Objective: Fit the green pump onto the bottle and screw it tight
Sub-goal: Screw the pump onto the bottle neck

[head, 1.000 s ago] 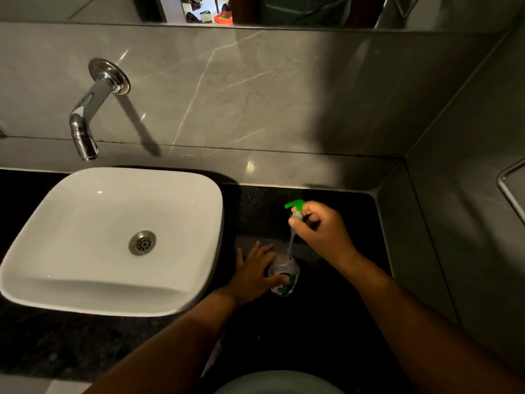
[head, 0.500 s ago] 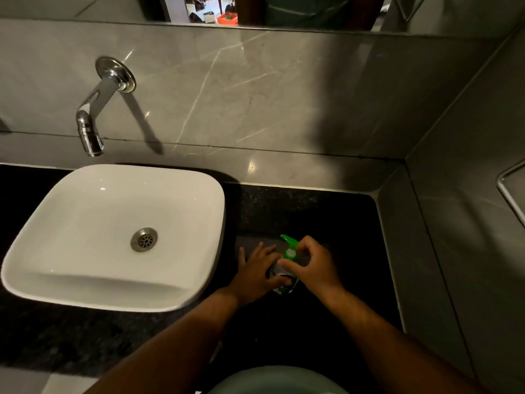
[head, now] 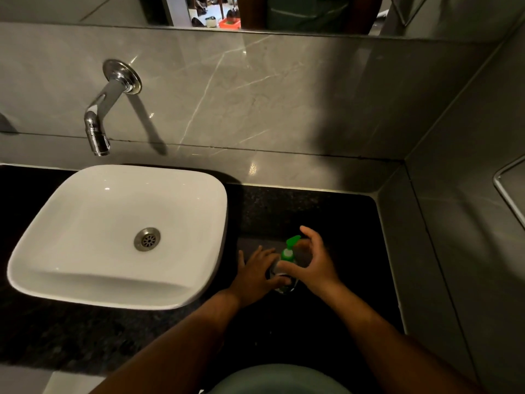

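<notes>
A small clear bottle [head: 285,286] stands on the dark counter [head: 335,223] just right of the basin. The green pump [head: 290,247] sits in the bottle's neck, its nozzle pointing up and to the right. My left hand [head: 257,275] wraps the bottle from the left, thumb across its front. My right hand [head: 314,263] curls around the pump's collar from the right; its thumb touches the collar and its upper fingers are spread behind the nozzle. Most of the bottle's body is hidden by the two hands.
A white square basin [head: 119,234] with a metal drain takes up the counter's left part. A chrome wall tap [head: 108,109] hangs above it. Grey tiled walls close the back and the right side, where a metal rail [head: 508,189] is mounted.
The right hand brought the pump down from above the bottle, its tube sliding in, until the pump sat on the neck. Now the right fingers have shifted around the collar. The left hand stayed on the bottle.
</notes>
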A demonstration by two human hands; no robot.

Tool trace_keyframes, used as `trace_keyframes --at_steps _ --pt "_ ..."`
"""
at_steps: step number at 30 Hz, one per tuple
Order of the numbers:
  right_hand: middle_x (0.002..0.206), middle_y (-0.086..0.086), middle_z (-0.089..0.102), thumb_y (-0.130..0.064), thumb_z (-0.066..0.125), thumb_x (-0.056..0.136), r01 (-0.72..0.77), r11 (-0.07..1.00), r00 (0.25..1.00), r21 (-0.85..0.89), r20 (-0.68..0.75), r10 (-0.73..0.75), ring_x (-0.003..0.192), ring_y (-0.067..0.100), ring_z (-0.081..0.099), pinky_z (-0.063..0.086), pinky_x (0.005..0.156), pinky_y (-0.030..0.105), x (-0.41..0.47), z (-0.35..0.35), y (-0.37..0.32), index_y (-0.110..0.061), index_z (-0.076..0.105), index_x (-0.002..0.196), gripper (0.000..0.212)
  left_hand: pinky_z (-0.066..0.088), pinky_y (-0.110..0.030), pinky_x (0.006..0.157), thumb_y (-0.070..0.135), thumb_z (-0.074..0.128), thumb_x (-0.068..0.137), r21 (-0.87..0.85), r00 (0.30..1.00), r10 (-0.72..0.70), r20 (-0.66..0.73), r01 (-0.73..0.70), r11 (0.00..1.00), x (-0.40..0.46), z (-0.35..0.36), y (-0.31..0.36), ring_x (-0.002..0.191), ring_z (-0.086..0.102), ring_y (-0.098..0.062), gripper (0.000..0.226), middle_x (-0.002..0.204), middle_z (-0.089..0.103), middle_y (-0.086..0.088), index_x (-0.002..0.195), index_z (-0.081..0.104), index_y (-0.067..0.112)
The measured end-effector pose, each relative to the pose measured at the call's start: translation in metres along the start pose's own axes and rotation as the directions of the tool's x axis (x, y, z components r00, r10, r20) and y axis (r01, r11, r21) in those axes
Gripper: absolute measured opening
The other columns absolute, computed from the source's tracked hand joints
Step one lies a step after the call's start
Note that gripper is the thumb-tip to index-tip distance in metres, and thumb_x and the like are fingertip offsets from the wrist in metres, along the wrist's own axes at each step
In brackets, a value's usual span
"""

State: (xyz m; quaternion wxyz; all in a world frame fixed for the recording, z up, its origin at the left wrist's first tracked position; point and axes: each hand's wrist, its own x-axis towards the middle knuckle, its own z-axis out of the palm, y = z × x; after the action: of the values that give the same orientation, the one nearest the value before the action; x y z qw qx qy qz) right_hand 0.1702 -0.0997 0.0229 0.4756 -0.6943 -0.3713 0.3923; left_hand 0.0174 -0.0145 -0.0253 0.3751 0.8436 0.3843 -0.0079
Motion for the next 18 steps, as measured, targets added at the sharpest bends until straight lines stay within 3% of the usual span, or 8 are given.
trace_keyframes --at_steps 3,6,8,10,12,15,18 --pt "0.116 -0.008 0.063 0.002 0.076 0.074 -0.023 0.993 0.994 0.114 0.108 0.010 0.109 0.002 0.062 0.051 0.087 0.016 0.003 -0.006 0.004 -0.024 0.033 0.140 0.083 -0.016 -0.061 0.109 0.068 0.056 0.076 -0.005 1.000 -0.001 0.016 0.001 1.000 -0.002 -0.003 0.001 0.146 0.005 -0.017 0.077 0.155 0.027 0.009 0.142 0.035 0.034" --pt "0.099 0.003 0.067 -0.010 0.085 0.066 -0.019 1.000 1.000 0.008 0.013 0.019 0.096 0.015 0.065 0.053 0.085 0.029 0.007 -0.001 -0.001 -0.032 0.045 0.126 0.075 -0.015 -0.062 0.110 0.066 0.057 0.077 -0.017 1.000 -0.006 0.017 0.006 1.000 -0.005 -0.004 0.004 0.146 0.005 -0.016 0.076 0.155 0.027 0.010 0.142 0.035 0.034" --pt "0.094 -0.001 0.059 -0.020 0.090 0.058 -0.002 0.997 1.000 -0.083 -0.005 0.001 0.087 0.008 0.058 0.047 0.075 0.017 0.008 0.004 0.000 -0.031 0.046 0.123 0.079 -0.014 -0.061 0.110 0.063 0.059 0.077 -0.035 1.000 -0.028 -0.004 0.028 0.999 -0.006 -0.003 0.005 0.146 0.007 -0.016 0.073 0.154 0.029 0.010 0.140 0.038 0.032" --pt "0.110 -0.013 0.054 -0.023 0.090 0.059 -0.023 0.999 0.996 -0.048 0.083 0.027 0.097 -0.004 0.055 0.045 0.076 0.004 0.006 0.008 0.002 -0.030 0.037 0.135 0.093 -0.013 -0.062 0.110 0.061 0.059 0.078 -0.028 0.999 -0.040 -0.007 0.040 0.999 -0.006 -0.004 0.003 0.146 0.006 -0.016 0.072 0.154 0.029 0.009 0.140 0.038 0.030" --pt "0.129 -0.012 0.050 -0.010 0.084 0.068 -0.027 0.998 0.986 0.061 0.166 0.016 0.112 -0.007 0.053 0.046 0.089 0.008 0.006 0.006 0.010 -0.028 0.029 0.143 0.095 -0.013 -0.062 0.110 0.063 0.058 0.078 -0.008 0.999 -0.034 -0.003 0.034 0.999 -0.006 -0.004 0.002 0.146 0.006 -0.015 0.074 0.155 0.028 0.009 0.141 0.036 0.031" --pt "0.125 0.002 0.062 -0.001 0.081 0.069 -0.023 0.996 0.991 0.089 0.130 0.011 0.111 0.005 0.061 0.052 0.093 0.024 0.006 0.002 0.012 -0.032 0.041 0.132 0.081 -0.015 -0.062 0.109 0.068 0.057 0.074 0.005 1.000 -0.009 -0.016 0.009 1.000 -0.005 -0.003 0.002 0.146 0.007 -0.016 0.078 0.154 0.029 0.011 0.141 0.034 0.036" --pt "0.111 -0.004 0.062 -0.013 0.087 0.062 0.023 0.998 0.999 -0.053 0.034 -0.021 0.099 0.004 0.060 0.048 0.083 0.013 0.007 0.008 0.007 -0.038 0.049 0.116 0.071 -0.016 -0.064 0.107 0.071 0.055 0.072 -0.003 1.000 0.017 0.000 -0.017 1.000 -0.004 -0.001 0.002 0.146 0.007 -0.017 0.076 0.153 0.030 0.011 0.138 0.037 0.039"
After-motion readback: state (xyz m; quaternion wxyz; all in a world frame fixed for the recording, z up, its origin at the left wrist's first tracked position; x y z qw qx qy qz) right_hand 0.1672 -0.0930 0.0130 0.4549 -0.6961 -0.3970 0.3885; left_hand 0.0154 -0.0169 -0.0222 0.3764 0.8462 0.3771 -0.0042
